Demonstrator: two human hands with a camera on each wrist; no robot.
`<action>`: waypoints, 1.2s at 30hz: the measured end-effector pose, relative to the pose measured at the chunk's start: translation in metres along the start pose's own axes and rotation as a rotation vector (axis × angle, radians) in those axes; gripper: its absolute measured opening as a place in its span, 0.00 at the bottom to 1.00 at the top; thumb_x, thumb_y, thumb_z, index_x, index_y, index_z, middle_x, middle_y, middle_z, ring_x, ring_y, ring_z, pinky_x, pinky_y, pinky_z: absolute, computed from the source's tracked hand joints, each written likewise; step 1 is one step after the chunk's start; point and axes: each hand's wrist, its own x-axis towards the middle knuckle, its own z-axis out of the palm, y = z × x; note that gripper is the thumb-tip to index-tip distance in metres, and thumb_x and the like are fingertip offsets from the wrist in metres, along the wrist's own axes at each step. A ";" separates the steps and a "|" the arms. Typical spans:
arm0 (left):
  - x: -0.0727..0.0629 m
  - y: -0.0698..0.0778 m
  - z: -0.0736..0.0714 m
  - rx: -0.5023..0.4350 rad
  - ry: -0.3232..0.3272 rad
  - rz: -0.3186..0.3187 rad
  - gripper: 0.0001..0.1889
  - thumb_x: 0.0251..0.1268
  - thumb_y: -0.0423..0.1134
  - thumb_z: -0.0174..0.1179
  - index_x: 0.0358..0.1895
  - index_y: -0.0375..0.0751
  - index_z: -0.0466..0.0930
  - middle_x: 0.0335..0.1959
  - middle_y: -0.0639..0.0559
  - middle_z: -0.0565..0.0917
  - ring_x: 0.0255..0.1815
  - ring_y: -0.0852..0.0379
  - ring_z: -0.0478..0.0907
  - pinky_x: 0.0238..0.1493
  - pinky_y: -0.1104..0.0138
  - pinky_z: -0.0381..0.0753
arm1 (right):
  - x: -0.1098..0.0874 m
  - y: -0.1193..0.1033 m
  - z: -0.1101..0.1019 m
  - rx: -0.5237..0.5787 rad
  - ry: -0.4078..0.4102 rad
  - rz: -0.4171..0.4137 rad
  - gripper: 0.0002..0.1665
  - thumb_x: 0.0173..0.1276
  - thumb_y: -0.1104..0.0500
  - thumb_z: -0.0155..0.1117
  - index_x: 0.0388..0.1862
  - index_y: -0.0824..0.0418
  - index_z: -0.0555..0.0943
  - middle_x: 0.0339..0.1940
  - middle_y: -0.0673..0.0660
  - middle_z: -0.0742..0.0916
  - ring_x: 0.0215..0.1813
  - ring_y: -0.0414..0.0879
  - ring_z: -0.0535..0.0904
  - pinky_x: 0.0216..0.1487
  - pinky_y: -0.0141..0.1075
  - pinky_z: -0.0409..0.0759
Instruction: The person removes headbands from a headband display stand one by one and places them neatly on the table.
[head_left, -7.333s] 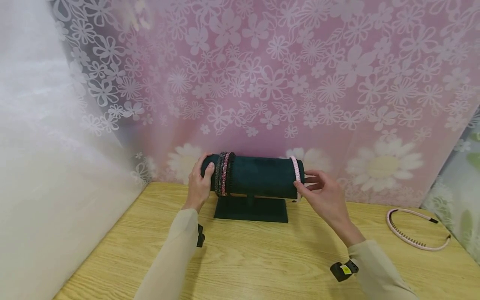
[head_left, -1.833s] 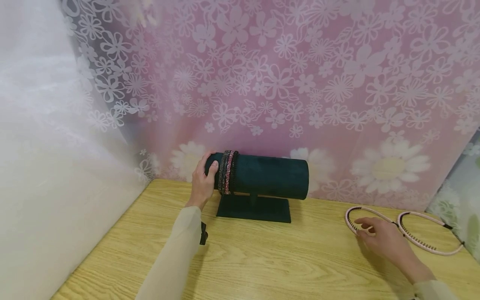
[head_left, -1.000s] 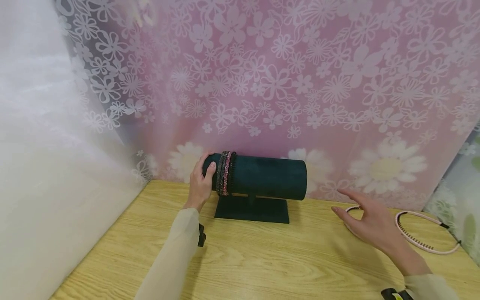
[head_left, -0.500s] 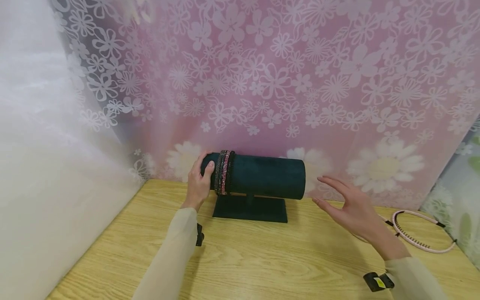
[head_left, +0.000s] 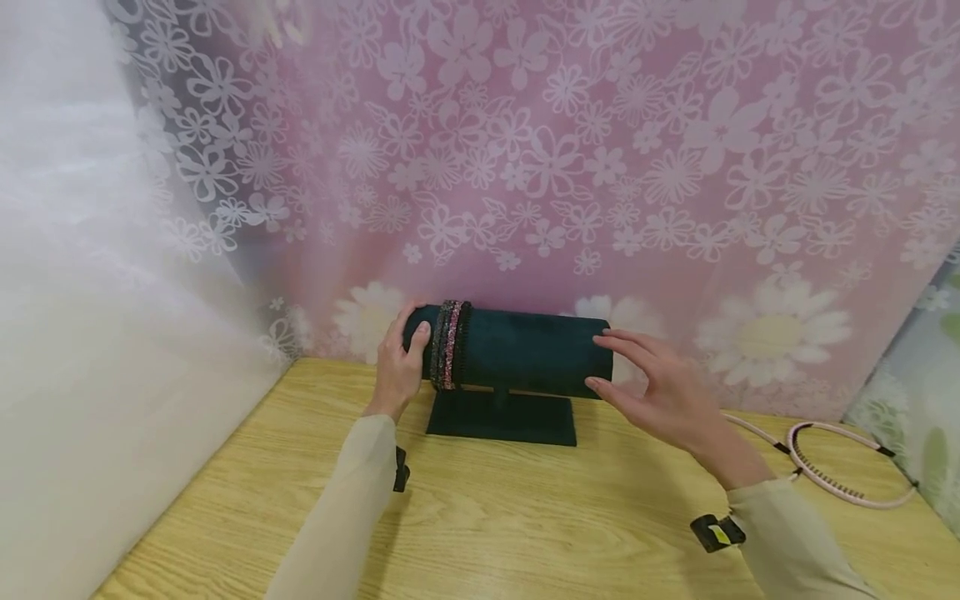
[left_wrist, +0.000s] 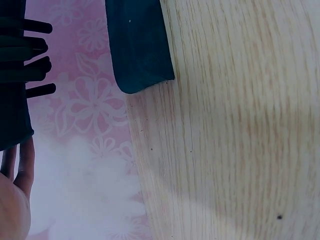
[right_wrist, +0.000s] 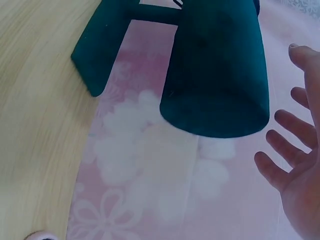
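Note:
A dark green padded roll (head_left: 540,354) stands on a flat base, as a headband display stand. My left hand (head_left: 397,371) grips its left end, thumb in front and fingers behind. Near that hand sit several headbands on the roll: dark glittery ones (head_left: 438,346), a pink glittery one (head_left: 453,346) and a black toothed one (head_left: 463,346). My right hand (head_left: 667,396) is at the roll's right end, thumb and fingers spread, holding nothing. Right wrist view: the fingers (right_wrist: 290,125) lie beside the roll's end (right_wrist: 215,115); whether they touch it, I cannot tell.
On the wooden table (head_left: 480,517) at the right lies a pale pink toothed headband (head_left: 825,487). A second pink headband (head_left: 753,429) lies beside it, partly hidden by my right arm. A pink flowered sheet (head_left: 525,208) hangs close behind the stand, and a white sheet (head_left: 135,333) at the left.
The pink headband at the roll's right end came off and lies on the table. My right hand let go of it and moved left, back to that end. The left hand stayed.

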 end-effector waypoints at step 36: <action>-0.001 -0.001 0.002 0.000 0.019 0.015 0.26 0.81 0.54 0.47 0.74 0.50 0.70 0.74 0.49 0.73 0.73 0.46 0.71 0.71 0.43 0.70 | 0.066 -0.026 0.047 0.048 -0.102 -0.011 0.34 0.66 0.45 0.74 0.68 0.55 0.79 0.68 0.60 0.81 0.71 0.57 0.75 0.71 0.59 0.71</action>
